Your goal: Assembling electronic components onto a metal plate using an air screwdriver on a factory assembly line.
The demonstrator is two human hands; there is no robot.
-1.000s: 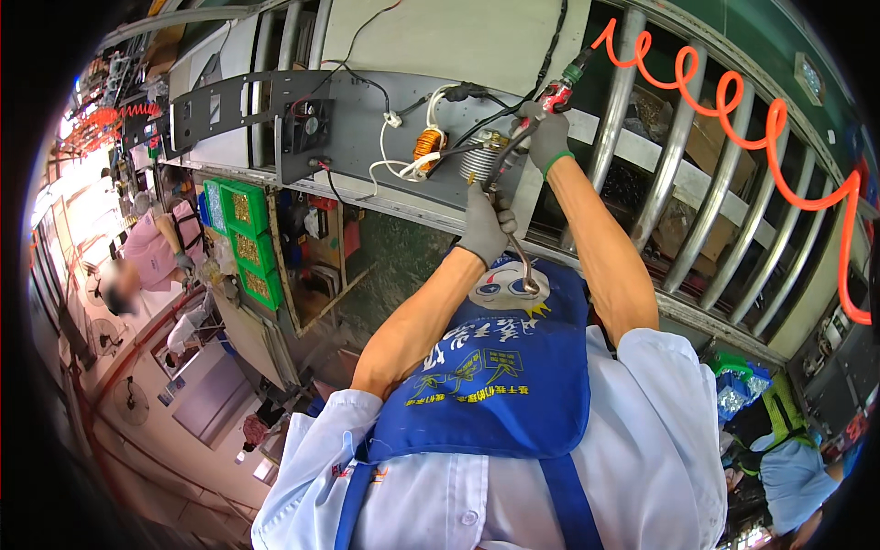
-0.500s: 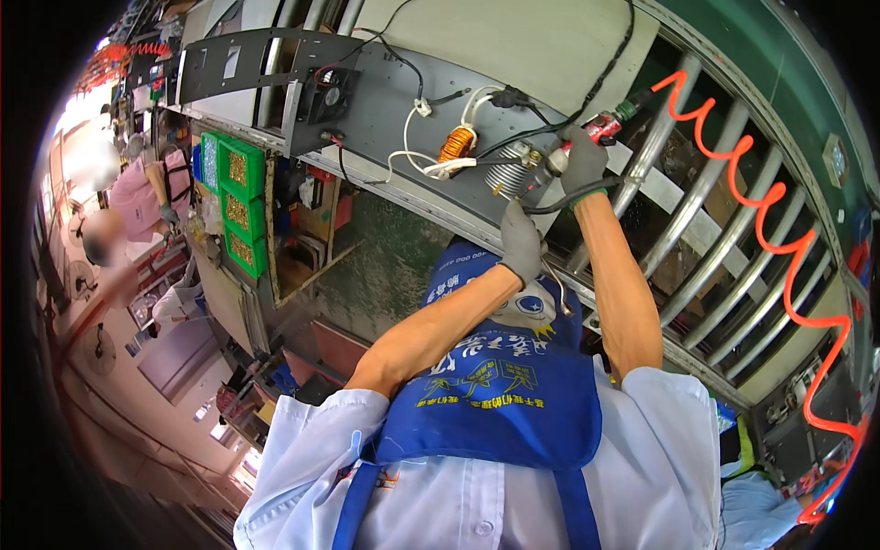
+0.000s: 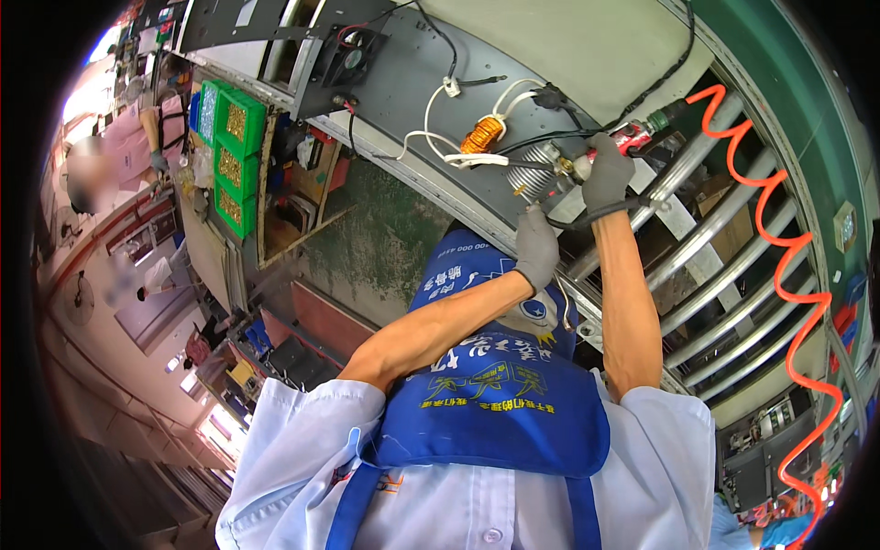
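My right hand (image 3: 609, 176), in a grey glove, is wrapped round a red air tool (image 3: 634, 137). The tool's silver front end points at a silver ribbed coil-like part (image 3: 533, 174) on the grey metal panel (image 3: 403, 96). My left hand (image 3: 537, 246), also gloved, has its fingers pressed together at the panel's near edge, just below that part. Whatever it pinches is hidden. A bent metal rod (image 3: 566, 307) shows beside my left wrist; I cannot tell whether the hand holds it. A copper-wound ring coil (image 3: 482, 136) with white wires sits left of the ribbed part.
An orange coiled air hose (image 3: 779, 270) hangs along the right, over metal rollers (image 3: 701, 247). Green bins (image 3: 238, 170) of small metal parts stand at left. A black fan (image 3: 353, 58) is fixed at the panel's left end. Other people work in the left background.
The view has shifted, so the panel appears farther right. Both hands stay close to the ribbed part, and the right keeps its grip on the air tool.
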